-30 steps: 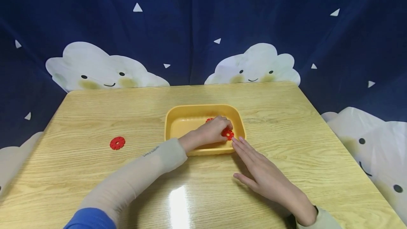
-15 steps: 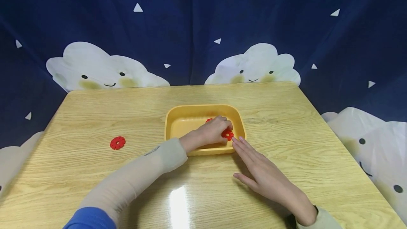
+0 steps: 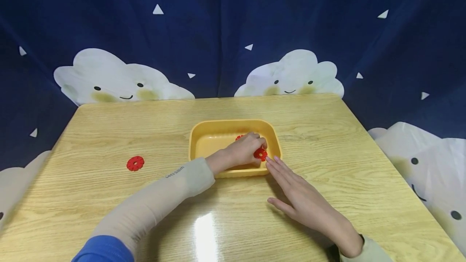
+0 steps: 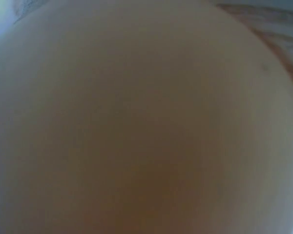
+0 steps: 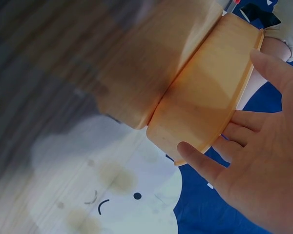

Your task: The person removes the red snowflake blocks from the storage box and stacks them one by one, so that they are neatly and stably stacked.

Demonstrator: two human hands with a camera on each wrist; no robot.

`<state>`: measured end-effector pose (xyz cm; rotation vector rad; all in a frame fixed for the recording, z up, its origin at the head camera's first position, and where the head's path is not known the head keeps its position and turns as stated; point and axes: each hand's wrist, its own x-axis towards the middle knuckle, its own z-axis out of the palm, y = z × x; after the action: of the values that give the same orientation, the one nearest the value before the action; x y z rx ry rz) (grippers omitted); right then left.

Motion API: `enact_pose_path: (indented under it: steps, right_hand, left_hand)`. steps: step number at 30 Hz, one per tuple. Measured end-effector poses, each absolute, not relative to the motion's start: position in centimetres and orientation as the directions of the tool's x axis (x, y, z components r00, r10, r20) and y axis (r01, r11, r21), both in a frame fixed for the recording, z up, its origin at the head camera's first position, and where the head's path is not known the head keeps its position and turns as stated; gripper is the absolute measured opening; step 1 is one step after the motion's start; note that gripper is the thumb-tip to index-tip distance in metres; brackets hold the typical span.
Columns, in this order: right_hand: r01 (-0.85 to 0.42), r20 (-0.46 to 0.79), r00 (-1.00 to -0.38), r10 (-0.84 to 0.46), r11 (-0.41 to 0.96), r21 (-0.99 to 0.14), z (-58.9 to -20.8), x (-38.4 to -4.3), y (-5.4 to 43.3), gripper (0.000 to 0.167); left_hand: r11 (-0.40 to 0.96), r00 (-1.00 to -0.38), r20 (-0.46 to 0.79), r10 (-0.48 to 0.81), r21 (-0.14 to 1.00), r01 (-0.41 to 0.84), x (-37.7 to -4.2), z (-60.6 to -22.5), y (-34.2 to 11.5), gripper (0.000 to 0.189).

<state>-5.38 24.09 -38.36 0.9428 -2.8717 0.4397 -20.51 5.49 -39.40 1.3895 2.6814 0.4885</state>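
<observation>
A yellow tray (image 3: 204, 140) sits mid-table. Reaching inside it, my left hand (image 3: 245, 148) has its fingers curled at a red notched interlocking disc (image 3: 260, 154), which it pinches; part of that disc is covered by the fingers. Behind the knuckles, the edge of another red disc (image 3: 239, 137) peeks out. My right hand (image 3: 306, 201) is spread with fingers straight, fingertips right at the tray's front right corner. In the right wrist view, the right hand's fingers (image 5: 205, 163) stand along the rim of the tray (image 5: 205, 87). Blurred skin fills the left wrist view.
One more red notched disc (image 3: 135, 163) lies on the wooden table (image 3: 91, 132), left of the tray. My left forearm in its beige sleeve (image 3: 156, 201) crosses the front of the table. A dark blue curtain (image 3: 204, 23) with cloud faces hangs behind.
</observation>
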Motion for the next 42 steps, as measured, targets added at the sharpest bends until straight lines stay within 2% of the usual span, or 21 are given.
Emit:
enact_pose_path:
  steps: [13,25,30,42]
  right_hand:
    - [-0.6,0.17,-0.8,-0.575,0.764,-0.237,-38.2,-5.5,24.0,0.084]
    - [-0.599,0.177,-0.801,-0.572,0.763,-0.244,-38.3,-5.5,24.1,0.083]
    - [-0.603,0.182,-0.798,-0.575,0.762,-0.238,-38.3,-5.5,24.0,0.084]
    - [-0.603,0.185,-0.798,-0.574,0.764,-0.229,-38.2,-5.4,23.9,0.084]
  left_hand:
    - [0.513,-0.592,0.126,0.796,0.378,0.771,-20.9,-39.2,4.6,0.038]
    - [0.497,-0.631,0.167,0.758,0.479,0.723,-20.4,-37.3,2.9,0.037]
    - [0.476,-0.648,0.2,0.735,0.529,0.703,-20.2,-36.4,1.3,0.041]
    - [0.507,-0.698,0.288,0.656,0.517,0.69,-18.9,-34.4,-4.3,0.041]
